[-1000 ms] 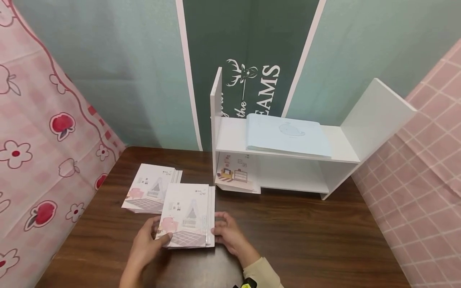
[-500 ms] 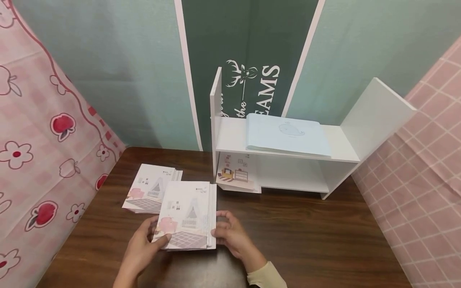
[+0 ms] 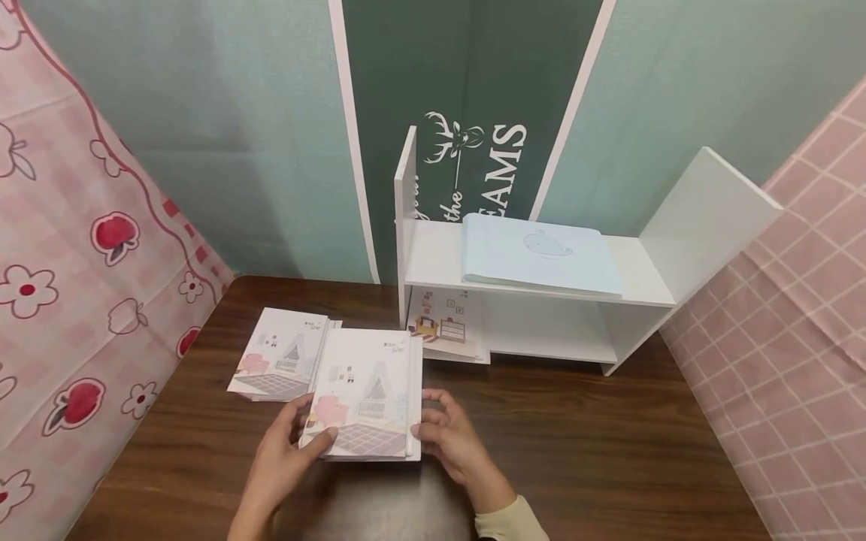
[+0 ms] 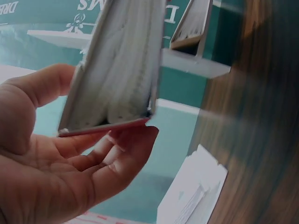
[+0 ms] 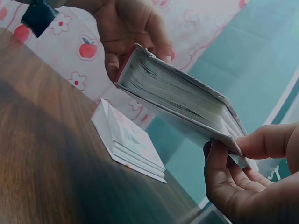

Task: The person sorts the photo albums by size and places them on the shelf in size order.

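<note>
A thick white photo album (image 3: 361,394), its cover printed with a pink sofa, a tent and a barcode, is held above the table by both hands. My left hand (image 3: 284,458) grips its lower left corner, thumb on top and fingers underneath. At the opposite edge my right hand (image 3: 460,443) pinches it between thumb and fingers. The right wrist view shows packed pages (image 5: 173,95) between the stiff covers, raised off the wood. Just behind to the left, a small pile of matching albums (image 3: 277,357) lies on the table, partly overlapped by the held one.
A white two-level shelf (image 3: 433,252) stands at the back right. Its upper board bears a pale blue whale-print album (image 3: 541,255); another illustrated album (image 3: 443,327) lies at the left of its lower level. Fabric curtains (image 3: 284,135) surround the dark wooden table (image 3: 575,451).
Both hands have carried the album a little to the right and away from the body, keeping their hold. The pile and the shelf stay where they were.
</note>
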`<action>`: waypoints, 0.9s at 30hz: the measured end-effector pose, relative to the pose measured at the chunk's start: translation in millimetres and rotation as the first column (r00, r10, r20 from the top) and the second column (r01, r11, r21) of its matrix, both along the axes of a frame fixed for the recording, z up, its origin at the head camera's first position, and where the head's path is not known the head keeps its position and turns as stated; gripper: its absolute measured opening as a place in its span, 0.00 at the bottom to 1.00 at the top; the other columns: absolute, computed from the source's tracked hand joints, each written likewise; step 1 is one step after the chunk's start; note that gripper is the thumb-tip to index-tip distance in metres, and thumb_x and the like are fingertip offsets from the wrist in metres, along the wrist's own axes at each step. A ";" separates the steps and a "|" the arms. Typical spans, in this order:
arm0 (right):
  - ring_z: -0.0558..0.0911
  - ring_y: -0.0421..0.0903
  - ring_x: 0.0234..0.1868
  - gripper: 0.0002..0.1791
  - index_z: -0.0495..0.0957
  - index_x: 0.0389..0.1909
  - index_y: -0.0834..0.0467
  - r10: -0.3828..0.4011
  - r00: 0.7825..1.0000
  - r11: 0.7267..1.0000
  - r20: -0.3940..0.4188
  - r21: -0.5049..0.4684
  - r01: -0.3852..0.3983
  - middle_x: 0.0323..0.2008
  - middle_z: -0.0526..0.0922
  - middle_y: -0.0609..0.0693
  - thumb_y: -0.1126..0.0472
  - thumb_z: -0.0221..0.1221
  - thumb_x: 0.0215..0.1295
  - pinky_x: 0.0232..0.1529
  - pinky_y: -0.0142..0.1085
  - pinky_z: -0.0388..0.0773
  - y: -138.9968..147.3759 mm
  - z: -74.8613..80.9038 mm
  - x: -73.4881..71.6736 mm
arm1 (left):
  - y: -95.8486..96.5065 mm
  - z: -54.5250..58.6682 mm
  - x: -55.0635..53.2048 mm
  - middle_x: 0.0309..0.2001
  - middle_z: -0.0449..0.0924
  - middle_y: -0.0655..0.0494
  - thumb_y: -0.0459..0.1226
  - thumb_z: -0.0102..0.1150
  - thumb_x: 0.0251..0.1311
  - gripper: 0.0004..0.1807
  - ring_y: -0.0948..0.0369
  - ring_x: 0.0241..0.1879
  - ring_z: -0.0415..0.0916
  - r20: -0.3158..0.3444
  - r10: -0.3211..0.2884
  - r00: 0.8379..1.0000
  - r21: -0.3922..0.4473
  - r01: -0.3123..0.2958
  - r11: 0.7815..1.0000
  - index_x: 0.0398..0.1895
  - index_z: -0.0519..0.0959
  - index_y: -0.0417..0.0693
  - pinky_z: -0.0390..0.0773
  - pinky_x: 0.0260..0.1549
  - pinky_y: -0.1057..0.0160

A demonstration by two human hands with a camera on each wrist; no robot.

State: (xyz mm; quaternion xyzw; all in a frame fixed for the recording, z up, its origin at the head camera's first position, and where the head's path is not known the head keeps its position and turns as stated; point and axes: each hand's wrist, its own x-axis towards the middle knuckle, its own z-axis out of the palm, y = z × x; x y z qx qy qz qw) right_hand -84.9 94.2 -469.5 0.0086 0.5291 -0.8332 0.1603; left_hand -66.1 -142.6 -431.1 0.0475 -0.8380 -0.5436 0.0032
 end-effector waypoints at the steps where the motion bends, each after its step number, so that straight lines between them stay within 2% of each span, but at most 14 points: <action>1: 0.80 0.46 0.31 0.31 0.56 0.56 0.68 -0.007 1.000 1.000 0.001 -0.003 0.007 0.35 0.80 0.55 0.80 0.52 0.48 0.32 0.38 0.77 2.3 0.4 0.0 | 2.1 -1.0 -0.6 0.39 0.78 0.47 0.32 0.68 0.49 0.33 0.60 0.35 0.73 -0.019 -0.007 1.000 0.013 0.007 1.000 0.59 0.67 0.36 0.73 0.32 0.66; 4: 0.80 0.46 0.31 0.31 0.56 0.56 0.68 -0.029 1.000 1.000 0.000 -0.008 0.029 0.35 0.80 0.55 0.80 0.51 0.48 0.32 0.39 0.77 10.0 0.9 0.5 | 7.5 -5.8 -2.6 0.40 0.77 0.47 0.31 0.67 0.49 0.34 0.61 0.36 0.72 -0.059 -0.043 0.997 0.085 0.048 0.995 0.61 0.65 0.35 0.73 0.33 0.66; 6: 0.80 0.46 0.32 0.31 0.55 0.57 0.68 -0.038 0.999 0.999 -0.008 -0.009 0.038 0.35 0.80 0.54 0.80 0.50 0.49 0.33 0.40 0.77 15.8 1.8 1.4 | 10.7 -9.1 -3.6 0.42 0.75 0.46 0.28 0.67 0.48 0.36 0.60 0.36 0.72 -0.069 -0.075 0.995 0.162 0.085 0.983 0.62 0.64 0.34 0.74 0.33 0.66; 10: 0.79 0.46 0.33 0.32 0.54 0.59 0.69 -0.058 0.998 0.998 -0.030 -0.005 0.058 0.36 0.80 0.54 0.80 0.49 0.51 0.33 0.41 0.77 26.7 2.6 3.8 | 17.7 -13.3 -4.1 0.44 0.72 0.41 0.23 0.65 0.46 0.38 0.57 0.36 0.73 -0.061 -0.140 0.988 0.328 0.153 0.932 0.64 0.62 0.34 0.78 0.29 0.63; 12: 0.79 0.46 0.33 0.32 0.54 0.60 0.69 -0.074 0.997 0.997 -0.025 -0.004 0.074 0.37 0.79 0.55 0.80 0.48 0.51 0.34 0.41 0.77 31.7 2.0 5.1 | 22.1 -14.7 -4.3 0.45 0.72 0.40 0.21 0.64 0.45 0.39 0.55 0.37 0.74 -0.058 -0.162 0.985 0.374 0.172 0.911 0.64 0.61 0.35 0.79 0.28 0.61; 15: 0.79 0.47 0.35 0.33 0.53 0.62 0.68 -0.093 0.996 0.996 -0.011 -0.002 0.093 0.40 0.78 0.56 0.80 0.47 0.52 0.34 0.40 0.77 37.6 -0.2 7.0 | 29.1 -17.5 -5.4 0.45 0.72 0.39 0.20 0.65 0.43 0.40 0.54 0.38 0.75 -0.079 -0.175 0.981 0.397 0.192 0.897 0.64 0.62 0.35 0.78 0.31 0.62; 21: 0.78 0.50 0.40 0.39 0.48 0.67 0.65 -0.113 0.994 0.992 0.009 -0.059 0.113 0.48 0.76 0.58 0.82 0.44 0.50 0.39 0.42 0.76 50.7 -3.7 12.1 | 47.2 -22.2 -8.5 0.46 0.71 0.39 0.20 0.67 0.40 0.41 0.53 0.41 0.75 -0.125 -0.168 0.978 0.408 0.205 0.890 0.62 0.63 0.35 0.76 0.37 0.64; 24: 0.78 0.50 0.39 0.41 0.48 0.68 0.64 -0.131 0.991 0.988 -0.002 -0.085 0.131 0.49 0.75 0.57 0.82 0.44 0.49 0.39 0.41 0.76 57.5 -5.7 14.5 | 56.1 -23.1 -10.0 0.47 0.71 0.38 0.20 0.67 0.39 0.40 0.52 0.42 0.75 -0.139 -0.166 0.976 0.428 0.211 0.879 0.61 0.63 0.35 0.77 0.36 0.63; 27: 0.78 0.50 0.39 0.38 0.51 0.65 0.64 -0.165 0.986 0.981 -0.018 -0.104 0.162 0.48 0.76 0.55 0.83 0.44 0.50 0.37 0.40 0.76 62.8 -8.1 15.7 | 64.1 -23.4 -12.1 0.48 0.70 0.37 0.20 0.67 0.39 0.38 0.51 0.41 0.75 -0.143 -0.150 0.978 0.454 0.200 0.869 0.59 0.64 0.33 0.78 0.34 0.63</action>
